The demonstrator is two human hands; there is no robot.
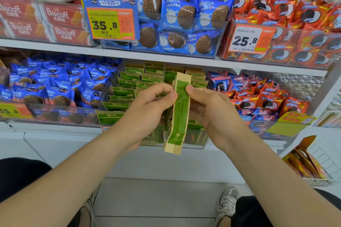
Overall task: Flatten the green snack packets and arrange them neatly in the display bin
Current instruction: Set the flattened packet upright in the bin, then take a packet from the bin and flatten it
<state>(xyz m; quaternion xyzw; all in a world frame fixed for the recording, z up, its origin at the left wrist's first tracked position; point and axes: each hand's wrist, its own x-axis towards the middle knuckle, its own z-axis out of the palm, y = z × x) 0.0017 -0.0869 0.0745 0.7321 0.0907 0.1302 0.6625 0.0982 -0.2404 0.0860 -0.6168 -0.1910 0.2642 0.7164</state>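
A green and tan snack packet (179, 114) hangs upright, edge-on to me, in front of the clear display bin (110, 96). My left hand (147, 108) pinches its upper left side between thumb and fingers. My right hand (208, 110) pinches its upper right side. Behind my hands, several more green packets (129, 88) stand in rows inside the bin on the lower shelf. Some packets at the bin's front are hidden by my hands.
Blue cookie packs (55, 83) fill the bin to the left, red and blue packs (258, 97) the bin to the right. The upper shelf (129, 53) holds Biscoff boxes, blue packs and red packs with price tags. A wire basket (310, 167) stands low right.
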